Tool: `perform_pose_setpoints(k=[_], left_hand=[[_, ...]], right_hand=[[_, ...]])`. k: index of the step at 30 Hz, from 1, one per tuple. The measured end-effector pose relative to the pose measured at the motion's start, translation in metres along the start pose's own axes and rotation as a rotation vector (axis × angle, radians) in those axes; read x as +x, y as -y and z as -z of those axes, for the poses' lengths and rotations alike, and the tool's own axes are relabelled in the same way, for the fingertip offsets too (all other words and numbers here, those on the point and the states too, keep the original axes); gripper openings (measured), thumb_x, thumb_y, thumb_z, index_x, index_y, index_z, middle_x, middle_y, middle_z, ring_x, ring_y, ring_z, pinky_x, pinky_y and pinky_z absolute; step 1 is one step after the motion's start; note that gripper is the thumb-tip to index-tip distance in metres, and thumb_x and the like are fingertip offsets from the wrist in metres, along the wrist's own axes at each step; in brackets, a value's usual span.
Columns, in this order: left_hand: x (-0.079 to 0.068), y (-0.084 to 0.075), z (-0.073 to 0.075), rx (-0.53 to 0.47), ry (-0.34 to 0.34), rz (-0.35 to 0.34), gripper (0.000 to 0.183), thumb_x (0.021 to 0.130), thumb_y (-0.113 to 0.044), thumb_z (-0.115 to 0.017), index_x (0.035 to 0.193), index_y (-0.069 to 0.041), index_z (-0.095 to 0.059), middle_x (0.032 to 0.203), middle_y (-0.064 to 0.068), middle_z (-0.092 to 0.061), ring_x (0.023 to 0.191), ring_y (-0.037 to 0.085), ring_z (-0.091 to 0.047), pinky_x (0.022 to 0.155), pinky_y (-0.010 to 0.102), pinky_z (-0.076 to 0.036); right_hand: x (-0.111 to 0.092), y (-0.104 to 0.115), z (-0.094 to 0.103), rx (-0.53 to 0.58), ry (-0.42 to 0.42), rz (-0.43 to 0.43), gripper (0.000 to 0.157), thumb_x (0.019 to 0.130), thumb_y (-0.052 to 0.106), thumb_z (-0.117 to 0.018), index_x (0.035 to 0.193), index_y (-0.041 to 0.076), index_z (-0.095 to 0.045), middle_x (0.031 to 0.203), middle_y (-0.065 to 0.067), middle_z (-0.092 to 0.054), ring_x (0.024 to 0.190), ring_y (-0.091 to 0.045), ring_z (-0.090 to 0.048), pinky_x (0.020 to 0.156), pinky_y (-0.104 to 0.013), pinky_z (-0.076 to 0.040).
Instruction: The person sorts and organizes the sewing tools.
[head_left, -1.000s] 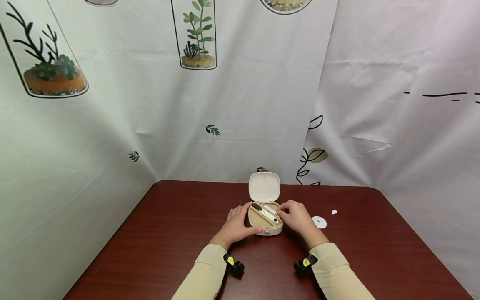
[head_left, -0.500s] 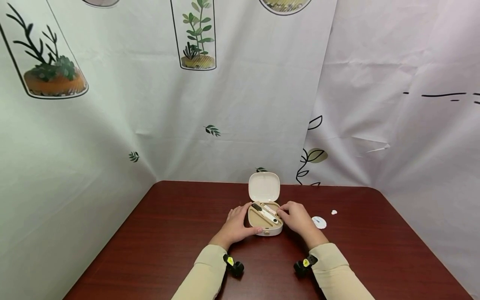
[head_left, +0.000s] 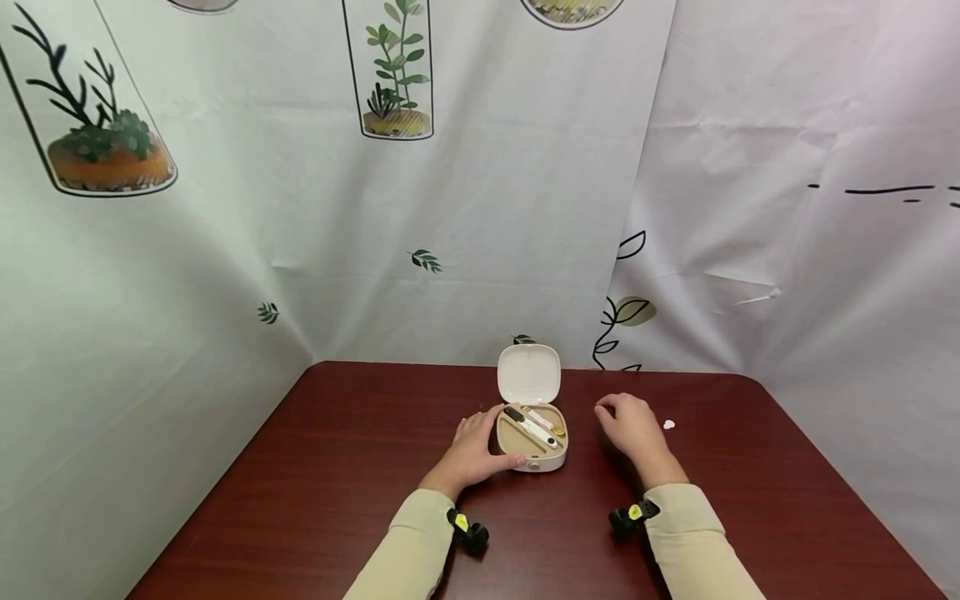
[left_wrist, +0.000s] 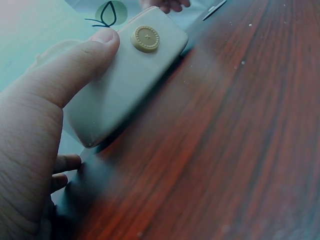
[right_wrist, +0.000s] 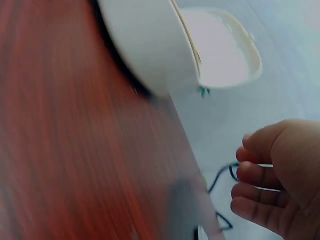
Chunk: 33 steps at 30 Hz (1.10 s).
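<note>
A small cream case (head_left: 550, 462) stands on the table with its white lid (head_left: 528, 373) raised. My left hand (head_left: 471, 446) holds it from the left side, thumb on the front wall near a round gold button (left_wrist: 146, 38). Inside lie a slim white tool with a dark end (head_left: 531, 425), another pale slim piece and a small gold round thing (head_left: 558, 431). To the right of the case, apart from it, my right hand (head_left: 633, 429) hovers with loosely curled fingers (right_wrist: 257, 175) and nothing between them.
A small white scrap (head_left: 669, 424) lies on the dark red table (head_left: 360, 450), just right of my right hand. The thin edge of a flat white piece (left_wrist: 214, 9) shows in the left wrist view. Behind the table hangs a white printed cloth (head_left: 480, 208).
My right hand has left the case and moved right, now covering the round white disc in the head view. The gold round thing in the case is uncovered. My left hand has stayed put.
</note>
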<state>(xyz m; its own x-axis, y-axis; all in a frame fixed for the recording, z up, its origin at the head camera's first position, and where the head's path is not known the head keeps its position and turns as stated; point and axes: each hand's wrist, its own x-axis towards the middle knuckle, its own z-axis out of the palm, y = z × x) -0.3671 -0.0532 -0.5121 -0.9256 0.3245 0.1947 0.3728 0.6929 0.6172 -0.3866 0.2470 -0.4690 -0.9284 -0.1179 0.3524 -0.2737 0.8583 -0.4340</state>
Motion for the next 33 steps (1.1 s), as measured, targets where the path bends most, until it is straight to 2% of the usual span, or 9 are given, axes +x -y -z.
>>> perform_pose_setpoints(k=[4, 10, 14, 20, 29, 33], left_hand=[[0.000, 0.001, 0.000, 0.000, 0.002, -0.001, 0.103, 0.079, -0.067, -0.074, 0.159, -0.017, -0.032, 0.156, 0.013, -0.040, 0.148, 0.037, -0.029, 0.121, 0.058, -0.013], [0.001, -0.001, 0.001, 0.008, 0.005, 0.005, 0.103, 0.079, -0.067, -0.074, 0.159, -0.017, -0.032, 0.156, 0.012, -0.040, 0.148, 0.037, -0.029, 0.121, 0.057, -0.013], [0.002, -0.001, 0.001, 0.018, 0.002, 0.010, 0.103, 0.078, -0.067, -0.075, 0.158, -0.018, -0.032, 0.155, 0.012, -0.041, 0.148, 0.035, -0.030, 0.122, 0.056, -0.013], [0.001, 0.001, -0.002, 0.015, 0.002, 0.018, 0.103, 0.078, -0.068, -0.075, 0.158, -0.019, -0.033, 0.156, 0.012, -0.041, 0.147, 0.035, -0.031, 0.122, 0.056, -0.014], [0.000, 0.000, -0.001, 0.004, 0.000, 0.002, 0.102, 0.078, -0.067, -0.074, 0.158, -0.020, -0.033, 0.155, 0.012, -0.041, 0.147, 0.037, -0.030, 0.122, 0.057, -0.012], [0.001, 0.000, -0.002, 0.010, 0.000, -0.001, 0.102, 0.078, -0.066, -0.075, 0.158, -0.020, -0.033, 0.155, 0.012, -0.041, 0.147, 0.037, -0.031, 0.122, 0.057, -0.013]], right_hand=[[-0.004, -0.019, 0.008, -0.008, -0.026, -0.110, 0.026, 0.098, 0.015, -0.060, 0.111, -0.003, -0.072, 0.113, -0.026, -0.067, 0.107, -0.046, -0.062, 0.091, -0.060, -0.049], [-0.013, -0.048, 0.013, -0.014, -0.110, -0.304, 0.033, 0.099, 0.015, -0.056, 0.116, -0.011, -0.065, 0.114, -0.034, -0.061, 0.104, -0.051, -0.058, 0.087, -0.061, -0.049], [-0.018, -0.064, 0.010, -0.054, -0.144, -0.381, 0.036, 0.098, 0.015, -0.056, 0.115, -0.016, -0.063, 0.110, -0.037, -0.059, 0.103, -0.054, -0.057, 0.088, -0.063, -0.047], [-0.020, -0.075, 0.008, -0.133, -0.142, -0.380, 0.034, 0.096, 0.014, -0.058, 0.104, -0.018, -0.067, 0.099, -0.036, -0.063, 0.097, -0.054, -0.059, 0.087, -0.062, -0.046], [-0.020, -0.078, 0.010, -0.131, -0.122, -0.371, 0.027, 0.094, 0.007, -0.055, 0.099, -0.015, -0.070, 0.095, -0.033, -0.065, 0.095, -0.052, -0.060, 0.086, -0.062, -0.048], [-0.018, -0.079, 0.014, -0.130, -0.081, -0.363, 0.024, 0.092, 0.004, -0.052, 0.095, -0.012, -0.071, 0.095, -0.031, -0.067, 0.092, -0.050, -0.061, 0.083, -0.061, -0.050]])
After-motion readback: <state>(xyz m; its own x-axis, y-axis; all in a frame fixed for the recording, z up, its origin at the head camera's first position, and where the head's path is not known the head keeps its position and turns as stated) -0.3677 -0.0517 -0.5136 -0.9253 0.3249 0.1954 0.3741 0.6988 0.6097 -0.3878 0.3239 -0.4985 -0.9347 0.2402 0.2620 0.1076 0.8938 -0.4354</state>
